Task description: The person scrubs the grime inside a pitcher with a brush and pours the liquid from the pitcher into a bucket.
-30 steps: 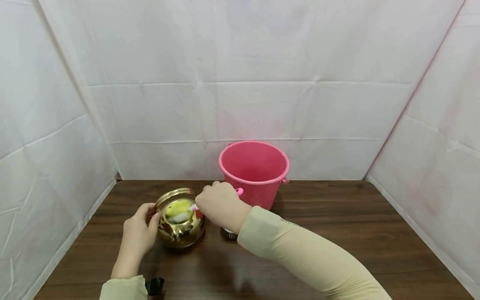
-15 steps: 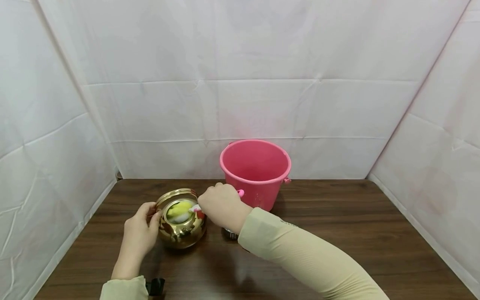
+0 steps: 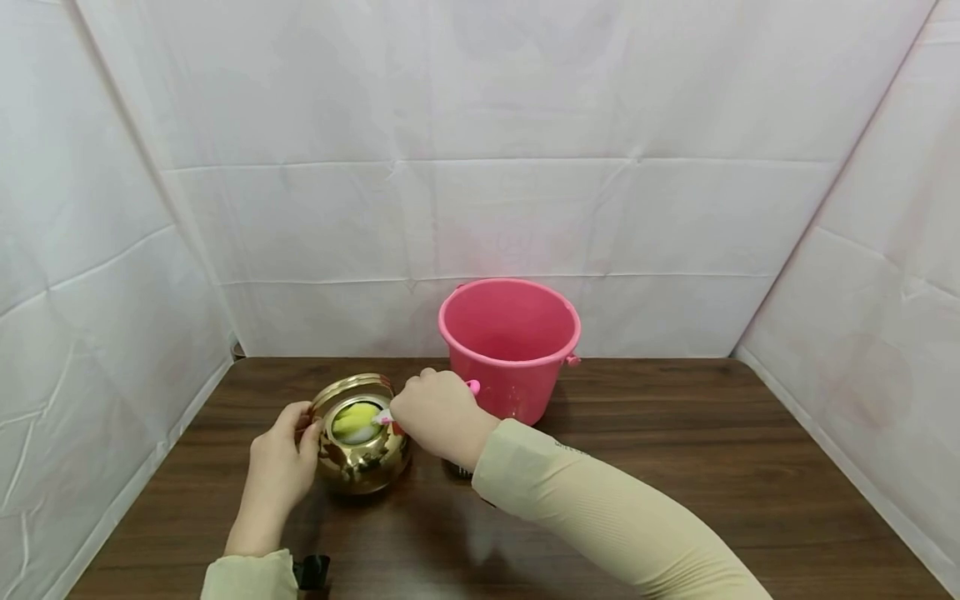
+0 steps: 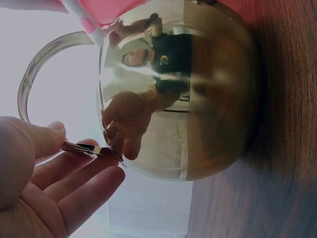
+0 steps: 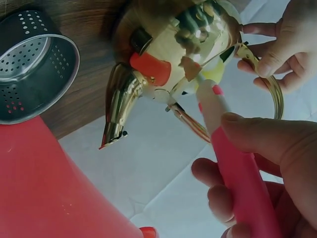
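Observation:
A shiny gold teapot (image 3: 365, 472) with an uncovered round mouth stands on the left of the table. My left hand (image 3: 279, 462) pinches the base of its hoop handle (image 4: 30, 94) between thumb and fingers, at the side of the pot. My right hand (image 3: 442, 417) grips the pink and white handle of a sponge brush (image 5: 240, 176), fingers curled round it. Its yellow and white sponge head (image 3: 356, 419) sits inside the pot's mouth, partly hidden by the rim. In the right wrist view the spout (image 5: 119, 104) points away from the left hand, towards the bucket's side.
A pink bucket (image 3: 517, 392) stands behind my right hand, near the back white sheet (image 3: 637, 225). A perforated metal strainer (image 5: 62, 64) lies between the pot and the bucket, mostly hidden by my right forearm in the head view. Dark wood tabletop (image 3: 712, 450) extends to the right.
The sponge head and my right hand shift only slightly at the pot's mouth, first right, then back left. My left hand keeps its hold on the handle.

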Available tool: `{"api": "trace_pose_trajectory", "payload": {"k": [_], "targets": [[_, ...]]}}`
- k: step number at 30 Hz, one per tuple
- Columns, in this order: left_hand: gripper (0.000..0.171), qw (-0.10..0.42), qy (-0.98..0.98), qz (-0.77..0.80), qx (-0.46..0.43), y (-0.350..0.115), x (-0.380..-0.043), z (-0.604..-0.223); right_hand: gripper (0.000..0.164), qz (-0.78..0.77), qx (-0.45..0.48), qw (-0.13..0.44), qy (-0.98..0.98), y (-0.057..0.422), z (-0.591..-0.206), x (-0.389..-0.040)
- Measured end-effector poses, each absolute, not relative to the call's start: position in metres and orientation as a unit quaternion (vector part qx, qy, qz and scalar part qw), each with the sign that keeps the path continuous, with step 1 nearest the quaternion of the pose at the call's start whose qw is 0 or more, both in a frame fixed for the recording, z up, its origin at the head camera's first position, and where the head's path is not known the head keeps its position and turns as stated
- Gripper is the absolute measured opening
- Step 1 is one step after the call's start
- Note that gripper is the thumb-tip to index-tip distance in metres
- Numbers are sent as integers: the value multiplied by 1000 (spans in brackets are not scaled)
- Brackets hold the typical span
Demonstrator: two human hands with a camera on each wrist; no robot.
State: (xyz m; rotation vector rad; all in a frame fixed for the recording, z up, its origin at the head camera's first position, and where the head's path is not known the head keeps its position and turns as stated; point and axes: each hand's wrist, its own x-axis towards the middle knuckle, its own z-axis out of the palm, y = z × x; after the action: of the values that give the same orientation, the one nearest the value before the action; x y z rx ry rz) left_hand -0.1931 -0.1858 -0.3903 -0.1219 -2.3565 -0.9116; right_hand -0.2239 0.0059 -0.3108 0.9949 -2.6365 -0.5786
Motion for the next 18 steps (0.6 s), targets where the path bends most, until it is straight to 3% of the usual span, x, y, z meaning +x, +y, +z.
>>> {"api": "trace_pose_trajectory", "payload": {"k": [18], "targets": [[19, 278, -896, -345, -35, -187, -191, -389, 10, -232, 401, 168, -870, 10, -312, -216]]}}
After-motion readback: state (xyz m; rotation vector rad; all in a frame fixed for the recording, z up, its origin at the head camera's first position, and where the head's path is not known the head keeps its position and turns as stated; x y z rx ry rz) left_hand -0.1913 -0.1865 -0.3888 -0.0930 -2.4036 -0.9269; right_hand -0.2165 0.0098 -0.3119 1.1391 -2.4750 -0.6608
